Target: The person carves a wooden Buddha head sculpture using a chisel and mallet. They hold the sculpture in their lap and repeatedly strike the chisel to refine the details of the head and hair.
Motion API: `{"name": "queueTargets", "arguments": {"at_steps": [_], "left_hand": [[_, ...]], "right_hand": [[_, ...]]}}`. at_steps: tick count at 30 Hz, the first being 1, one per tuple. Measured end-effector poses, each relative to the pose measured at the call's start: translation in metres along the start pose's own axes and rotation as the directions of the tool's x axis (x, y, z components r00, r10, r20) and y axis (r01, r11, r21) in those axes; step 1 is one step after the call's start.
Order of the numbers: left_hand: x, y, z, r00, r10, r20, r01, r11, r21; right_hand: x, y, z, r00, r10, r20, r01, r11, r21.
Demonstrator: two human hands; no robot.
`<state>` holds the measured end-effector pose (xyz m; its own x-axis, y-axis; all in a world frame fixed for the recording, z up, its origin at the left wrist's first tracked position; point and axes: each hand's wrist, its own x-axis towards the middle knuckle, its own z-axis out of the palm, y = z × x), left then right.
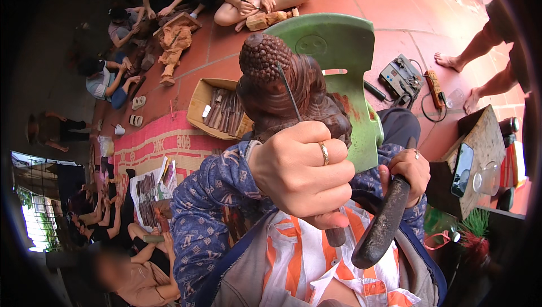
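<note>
A dark brown carved wooden statue (271, 89) with a bumpy rounded head stands close in front of me, leaning against a green plastic chair (344, 47). My left hand (302, 174), with a ring on one finger, is clenched around a chisel (289, 95). Its thin metal shaft points up against the statue's head, and its handle sticks out below the fist. My right hand (409, 168) grips a dark, worn wooden mallet (384, 228) that hangs down to the right of the left fist, apart from the chisel.
A cardboard box of chisels (220, 109) sits on a woven mat (164, 140) on the red tile floor. Several people sit carving at the top left around a pale wooden figure (172, 41). At right are a power strip (435, 86), a wooden block (485, 137) bearing a phone and a glass, and a standing person's legs (480, 53).
</note>
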<state>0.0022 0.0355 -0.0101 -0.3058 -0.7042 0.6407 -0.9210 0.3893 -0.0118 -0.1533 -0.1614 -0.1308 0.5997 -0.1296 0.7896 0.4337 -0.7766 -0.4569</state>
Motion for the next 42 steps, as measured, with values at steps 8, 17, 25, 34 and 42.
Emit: {"name": "queueTargets", "arguments": {"at_steps": [8,17,25,34,42], "left_hand": [[-0.004,-0.003,0.004,0.999,-0.002,-0.052,0.003,1.000,0.014],[-0.004,-0.004,0.002,0.989,0.010,-0.144,-0.018,0.998,-0.053],[0.002,-0.004,-0.007,0.985,-0.026,-0.170,0.001,0.989,-0.148],[0.006,-0.005,-0.008,0.984,-0.044,-0.175,0.014,0.985,-0.171],[0.008,-0.004,-0.013,0.993,-0.047,-0.105,0.027,0.982,-0.186]], "right_hand": [[0.007,-0.010,-0.010,0.996,-0.041,0.082,0.039,0.999,0.028],[0.024,-0.024,-0.027,0.990,-0.142,0.002,0.142,0.984,-0.110],[0.048,-0.054,-0.045,0.977,-0.207,-0.052,0.175,0.918,-0.355],[0.046,-0.062,-0.048,0.972,-0.192,-0.135,0.096,0.849,-0.519],[0.041,-0.054,-0.047,0.947,-0.248,-0.203,0.176,0.933,-0.314]]}}
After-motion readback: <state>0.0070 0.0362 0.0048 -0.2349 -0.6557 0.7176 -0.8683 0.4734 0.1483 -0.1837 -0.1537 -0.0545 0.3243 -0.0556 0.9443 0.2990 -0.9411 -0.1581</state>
